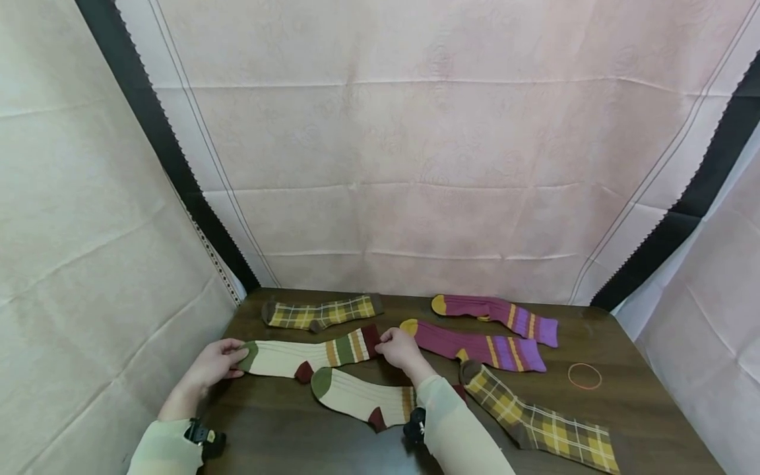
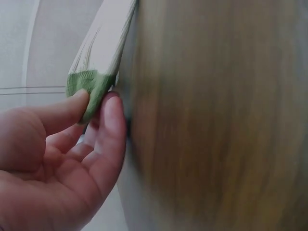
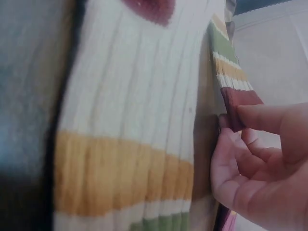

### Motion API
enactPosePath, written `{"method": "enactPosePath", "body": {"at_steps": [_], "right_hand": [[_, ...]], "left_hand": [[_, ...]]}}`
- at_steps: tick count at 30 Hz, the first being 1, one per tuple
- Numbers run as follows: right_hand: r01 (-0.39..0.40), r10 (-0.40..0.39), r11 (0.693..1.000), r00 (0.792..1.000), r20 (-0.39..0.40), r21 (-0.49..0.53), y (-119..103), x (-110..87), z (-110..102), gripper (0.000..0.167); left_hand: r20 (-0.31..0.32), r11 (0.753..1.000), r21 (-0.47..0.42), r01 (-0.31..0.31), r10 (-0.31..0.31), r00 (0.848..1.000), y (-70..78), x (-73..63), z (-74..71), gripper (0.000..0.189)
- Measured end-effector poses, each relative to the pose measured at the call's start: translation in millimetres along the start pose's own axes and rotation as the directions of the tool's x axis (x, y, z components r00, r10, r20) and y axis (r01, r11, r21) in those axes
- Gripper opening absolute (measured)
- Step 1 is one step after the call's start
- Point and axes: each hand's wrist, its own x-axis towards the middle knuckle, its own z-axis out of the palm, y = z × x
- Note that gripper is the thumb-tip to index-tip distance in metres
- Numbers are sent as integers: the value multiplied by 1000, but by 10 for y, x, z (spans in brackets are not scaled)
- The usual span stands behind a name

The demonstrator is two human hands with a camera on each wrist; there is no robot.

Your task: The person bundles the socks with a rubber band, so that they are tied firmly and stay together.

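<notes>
A cream sock [image 1: 279, 357] with a green toe, dark red heel and striped cuff is stretched between both hands. My left hand [image 1: 212, 365] pinches its green toe [image 2: 91, 89] between thumb and fingers. At the other end, my right hand [image 1: 400, 349] pinches the dark red cuff [image 3: 240, 102]. A matching cream sock [image 1: 356, 396] lies nearer the front, its cuff partly hidden under my right forearm. In the right wrist view this second sock [image 3: 130, 96] fills the foreground.
A yellow plaid sock [image 1: 323, 312] lies at the back left, another plaid sock [image 1: 546, 422] at the front right. Two purple striped socks [image 1: 495, 310] lie at the back right. A thin rubber band [image 1: 584, 376] rests on the brown table [image 1: 641, 409]. Pale fabric walls [image 1: 445, 165] surround it.
</notes>
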Motion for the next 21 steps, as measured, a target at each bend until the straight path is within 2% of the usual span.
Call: {"method": "enactPosePath", "body": {"at_steps": [7,13,21], "right_hand": [[-2,-4,981,1000,27,194,36,41,-41,15],[67,-77,947,997,19,315,12,-47,-140,22],[114,-134,892,991,16,438,75,-214,-382,23]], "left_hand": [[-122,995,-70,-67,58,991,132,27,75,43],[-239,988,-100,-115,88,967,324,-10,179,45],[-316,963,-191,-190,123,941,602,-76,346,43]]}}
